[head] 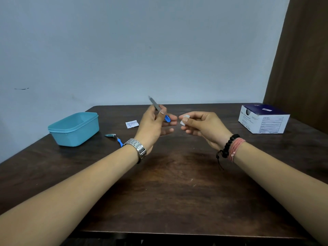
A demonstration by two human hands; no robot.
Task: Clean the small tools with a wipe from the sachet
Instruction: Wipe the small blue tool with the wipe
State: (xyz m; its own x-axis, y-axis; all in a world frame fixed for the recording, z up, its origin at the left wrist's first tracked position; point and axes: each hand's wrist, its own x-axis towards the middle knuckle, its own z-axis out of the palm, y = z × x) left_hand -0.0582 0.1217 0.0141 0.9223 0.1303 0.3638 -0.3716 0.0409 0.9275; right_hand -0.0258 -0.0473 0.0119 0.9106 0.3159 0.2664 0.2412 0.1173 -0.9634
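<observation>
**Nail file held up, wipe pinched beside it**

Held above the middle of the dark wooden table (177, 183): a slim nail file (156, 106) with a grey blade and a blue handle end, tilted so the blade points up and away to the left. Pinched between thumb and fingers of the left hand (154, 125), the blue end poking out past the fingertips, the remaining fingers loosely spread. Just to the right, not quite touching the file: a small folded white wipe (184, 119), gripped between thumb and curled fingers of the right hand (200, 126).

Flat on the table behind the left hand: a small torn white sachet (131, 124) with printed text. Nearer the left wrist: a metal nail clipper (110, 135), and beside it a thin tool with a blue handle (120, 141), partly hidden by the wrist. Further left: an open teal plastic container (74, 129). Well apart at the far right edge: a white and dark blue cardboard box (262, 118).
</observation>
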